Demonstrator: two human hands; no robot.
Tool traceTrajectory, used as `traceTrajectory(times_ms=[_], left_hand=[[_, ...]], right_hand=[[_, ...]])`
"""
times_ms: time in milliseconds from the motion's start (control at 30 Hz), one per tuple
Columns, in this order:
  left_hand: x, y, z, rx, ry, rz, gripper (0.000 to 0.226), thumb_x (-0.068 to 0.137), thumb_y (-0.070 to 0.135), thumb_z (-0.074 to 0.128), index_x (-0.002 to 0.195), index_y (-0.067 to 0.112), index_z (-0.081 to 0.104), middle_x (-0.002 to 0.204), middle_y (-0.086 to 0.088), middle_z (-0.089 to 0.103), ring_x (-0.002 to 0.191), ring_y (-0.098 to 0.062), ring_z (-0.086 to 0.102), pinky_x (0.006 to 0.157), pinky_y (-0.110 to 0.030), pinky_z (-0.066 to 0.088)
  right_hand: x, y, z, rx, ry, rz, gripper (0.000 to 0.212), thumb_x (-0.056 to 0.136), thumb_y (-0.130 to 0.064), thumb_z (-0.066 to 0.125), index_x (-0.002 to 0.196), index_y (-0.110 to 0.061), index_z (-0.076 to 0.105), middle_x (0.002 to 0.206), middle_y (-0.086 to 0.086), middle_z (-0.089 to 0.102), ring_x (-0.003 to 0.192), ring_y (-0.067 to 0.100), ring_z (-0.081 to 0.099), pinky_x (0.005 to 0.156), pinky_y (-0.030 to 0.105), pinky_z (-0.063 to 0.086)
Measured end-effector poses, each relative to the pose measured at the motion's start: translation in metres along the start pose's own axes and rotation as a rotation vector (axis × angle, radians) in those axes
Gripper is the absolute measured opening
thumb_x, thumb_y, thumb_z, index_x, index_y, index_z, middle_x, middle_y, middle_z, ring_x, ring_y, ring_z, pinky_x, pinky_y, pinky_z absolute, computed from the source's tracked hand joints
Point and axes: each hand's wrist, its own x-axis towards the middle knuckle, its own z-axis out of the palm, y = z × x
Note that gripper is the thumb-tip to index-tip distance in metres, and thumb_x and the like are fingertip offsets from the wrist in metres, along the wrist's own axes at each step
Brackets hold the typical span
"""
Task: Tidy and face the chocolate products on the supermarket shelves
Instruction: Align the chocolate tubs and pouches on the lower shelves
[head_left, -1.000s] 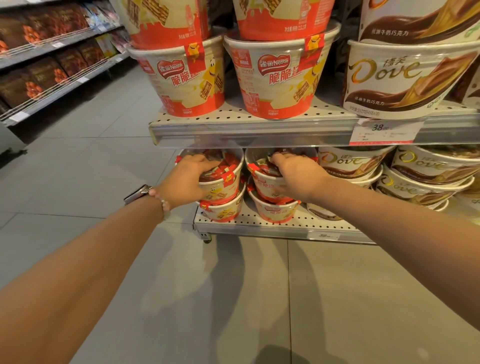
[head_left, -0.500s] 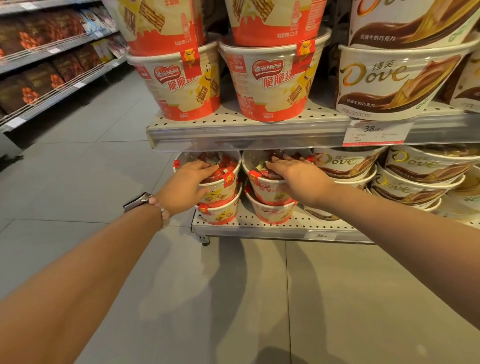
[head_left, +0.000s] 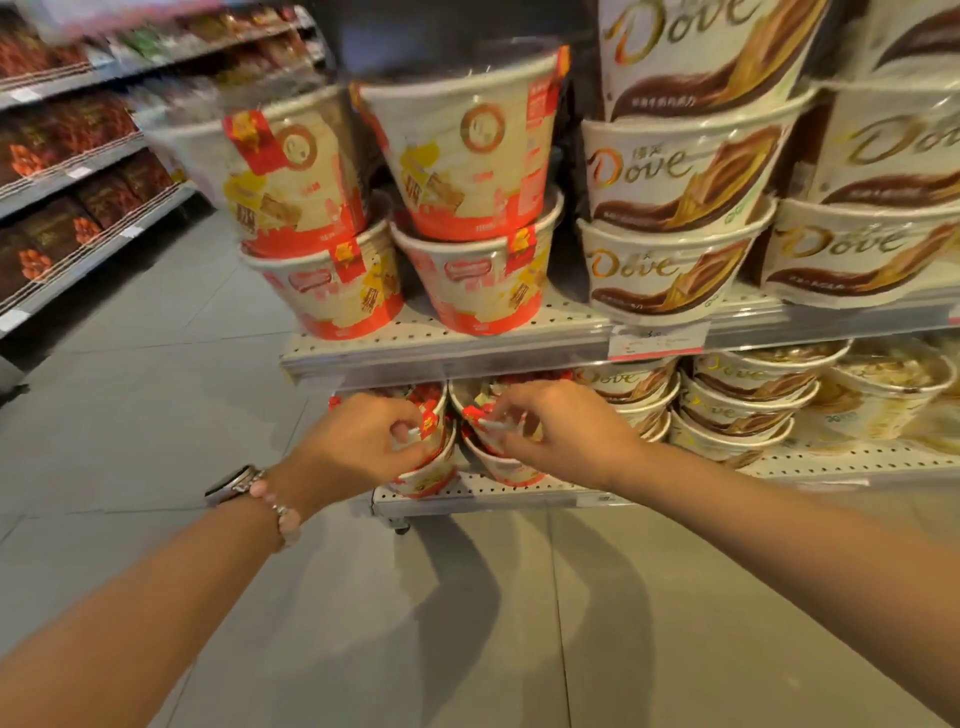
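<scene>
Both hands have drawn back from the tub tops: left hand (head_left: 358, 441) pinches the rim of the left red-and-cream paper chocolate tub (head_left: 434, 470), right hand (head_left: 561, 436) its neighbour (head_left: 511, 470), both stacks directly ahead on the perforated bottom shelf (head_left: 519, 496).

Both hands have drawn back: left hand (head_left: 358, 441) and right hand (head_left: 561, 434) now pinch the tub rims (head_left: 491, 423) with curled fingertips.

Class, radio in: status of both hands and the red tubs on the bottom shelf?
Left hand gripping left red tub. Right hand pinching rim of right red tub. Upper shelf overhangs close above.
</scene>
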Motion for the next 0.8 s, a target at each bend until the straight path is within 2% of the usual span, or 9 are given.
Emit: traceTrajectory(times_ms=[67,133,200,300,367,500,600,667,800], left_hand=[[-0.002,0.024,-0.024,-0.144,-0.034,-0.038,0.014,0.080,0.036,0.066,0.083,0.022,0.067,0.070,0.010,0.061,0.064,-0.009,0.055,0.061,-0.029,0.050],[-0.001,0.050,-0.047,-0.278,-0.047,-0.077,0.003,0.080,0.025,0.069,0.081,0.024,0.067,0.067,0.006,0.060,0.060,-0.009,0.052,0.058,-0.024,0.045],[0.003,0.078,-0.069,-0.433,-0.079,-0.106,0.012,0.080,0.012,0.070,0.076,0.022,0.066,0.065,0.000,0.055,0.059,-0.009,0.046,0.058,-0.022,0.040],[0.009,0.122,-0.104,-0.594,-0.138,-0.132,0.023,0.078,0.000,0.069,0.070,0.021,0.065,0.064,-0.004,0.049,0.058,-0.006,0.042,0.055,-0.017,0.036],[0.013,0.150,-0.126,-0.631,-0.163,-0.090,0.022,0.077,0.000,0.069,0.071,0.021,0.066,0.063,-0.003,0.049,0.055,-0.005,0.041,0.053,-0.013,0.035],[0.023,0.200,-0.167,-0.665,-0.212,-0.006,0.010,0.078,0.005,0.070,0.087,0.009,0.070,0.067,-0.005,0.053,0.054,-0.005,0.042,0.050,-0.011,0.036],[0.035,0.233,-0.192,-0.655,-0.270,0.032,0.010,0.080,0.011,0.070,0.089,0.015,0.069,0.068,-0.003,0.056,0.056,-0.005,0.044,0.052,-0.013,0.038],[0.044,0.256,-0.203,-0.646,-0.307,0.053,0.011,0.081,0.011,0.068,0.091,0.016,0.068,0.067,0.001,0.055,0.055,-0.001,0.044,0.052,-0.010,0.037],[0.063,0.307,-0.211,-0.633,-0.313,0.066,0.016,0.079,0.016,0.070,0.095,0.018,0.068,0.070,0.008,0.056,0.059,0.001,0.048,0.057,-0.011,0.038]], right_hand=[[-0.002,-0.013,-0.027,0.171,0.011,0.083,0.018,0.084,-0.034,0.061,0.095,-0.021,0.066,0.074,-0.013,0.061,0.067,0.004,0.055,0.059,0.023,0.046],[-0.004,-0.024,-0.056,0.325,0.004,0.166,0.014,0.082,-0.029,0.063,0.088,-0.018,0.069,0.066,-0.013,0.058,0.061,0.003,0.052,0.061,0.028,0.047],[-0.008,-0.033,-0.088,0.437,-0.010,0.225,0.012,0.081,-0.026,0.063,0.083,-0.016,0.070,0.070,-0.007,0.066,0.065,0.009,0.059,0.066,0.034,0.051],[-0.018,-0.040,-0.139,0.511,-0.012,0.292,0.013,0.081,-0.025,0.065,0.081,-0.012,0.069,0.073,0.000,0.069,0.067,0.013,0.062,0.065,0.030,0.049],[-0.028,-0.040,-0.172,0.516,-0.010,0.322,0.015,0.081,-0.026,0.066,0.080,-0.011,0.068,0.064,-0.003,0.062,0.059,0.009,0.055,0.058,0.026,0.044],[-0.049,-0.031,-0.229,0.551,0.018,0.430,0.010,0.081,-0.020,0.065,0.080,-0.011,0.069,0.057,-0.005,0.052,0.056,0.009,0.048,0.058,0.027,0.040],[-0.060,-0.025,-0.268,0.561,0.042,0.489,0.005,0.082,-0.017,0.065,0.077,-0.017,0.067,0.062,-0.007,0.057,0.059,0.006,0.051,0.060,0.024,0.043],[-0.066,-0.019,-0.294,0.536,0.069,0.529,0.012,0.083,-0.014,0.061,0.076,-0.023,0.064,0.067,-0.010,0.062,0.061,0.004,0.054,0.060,0.022,0.045],[-0.085,0.008,-0.343,0.454,0.105,0.567,0.004,0.082,-0.016,0.063,0.081,-0.019,0.063,0.076,0.003,0.068,0.065,0.011,0.058,0.061,0.023,0.046]])
